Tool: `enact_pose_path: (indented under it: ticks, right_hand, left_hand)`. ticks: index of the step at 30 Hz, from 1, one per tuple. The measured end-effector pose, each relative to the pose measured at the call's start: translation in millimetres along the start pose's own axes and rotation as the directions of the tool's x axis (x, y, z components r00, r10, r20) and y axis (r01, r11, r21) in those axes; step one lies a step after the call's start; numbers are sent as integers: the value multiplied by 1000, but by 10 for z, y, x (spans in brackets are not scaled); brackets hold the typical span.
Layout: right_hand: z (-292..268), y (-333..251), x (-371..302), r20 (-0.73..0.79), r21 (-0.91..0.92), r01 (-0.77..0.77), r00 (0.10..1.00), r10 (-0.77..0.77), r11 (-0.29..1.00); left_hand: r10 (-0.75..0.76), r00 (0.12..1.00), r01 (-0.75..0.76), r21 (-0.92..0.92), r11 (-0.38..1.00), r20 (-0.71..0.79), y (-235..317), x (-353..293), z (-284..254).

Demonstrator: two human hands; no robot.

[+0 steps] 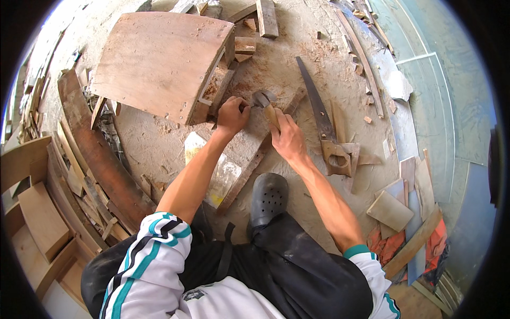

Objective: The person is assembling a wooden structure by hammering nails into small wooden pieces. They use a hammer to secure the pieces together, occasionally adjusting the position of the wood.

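My right hand (288,137) is wrapped round the wooden handle of a hammer (271,112), its metal head up beside my left hand. My left hand (233,115) is closed with its fingers curled together; whatever they may hold is too small or hidden to make out. Just to its left stands a box-like wooden piece (159,61) topped by a broad plywood panel, with an open side toward my hands. Below the hammer a long narrow wooden strip (255,159) lies slantwise on the floor.
A handsaw (319,106) lies right of my right hand. Curved rusty-brown board (101,143) and stacked wood pieces (45,218) line the left. Offcuts (390,210) and glass sheets (433,106) lie at the right. Wood blocks (267,18) sit at the far side.
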State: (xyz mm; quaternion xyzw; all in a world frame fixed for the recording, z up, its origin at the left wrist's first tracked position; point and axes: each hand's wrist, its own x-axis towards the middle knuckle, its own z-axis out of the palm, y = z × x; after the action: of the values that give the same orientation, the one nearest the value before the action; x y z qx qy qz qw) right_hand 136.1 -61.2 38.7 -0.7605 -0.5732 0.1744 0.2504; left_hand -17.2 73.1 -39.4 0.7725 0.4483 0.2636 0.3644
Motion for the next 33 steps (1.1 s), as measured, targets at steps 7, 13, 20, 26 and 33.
enact_pose_path:
  ticks: [7,13,20,26,33]
  right_hand:
    - [21,-13,-77,53,-38,-8,999,10,999]
    - [-27,-26,-125,-13,8,6,1000,-6,1000]
    - [-164,-136,-141,-39,133,-175,983,182,976]
    - [-272,218,-460,-179,224,-249,940,291,942]
    - [-214,506,-1017,-200,192,-407,874,442,893]
  left_hand:
    - [15,1000,-15,1,1000,0,-36,-10,-3]
    - [36,999,-36,5,999,6,11,-14,6]
    - [-37,999,33,127,991,26,32,-93,26]
    - [-45,998,45,3,999,-48,129,-121,-9]
    - [-373,860,510,-594,622,349,832,-22,-380]
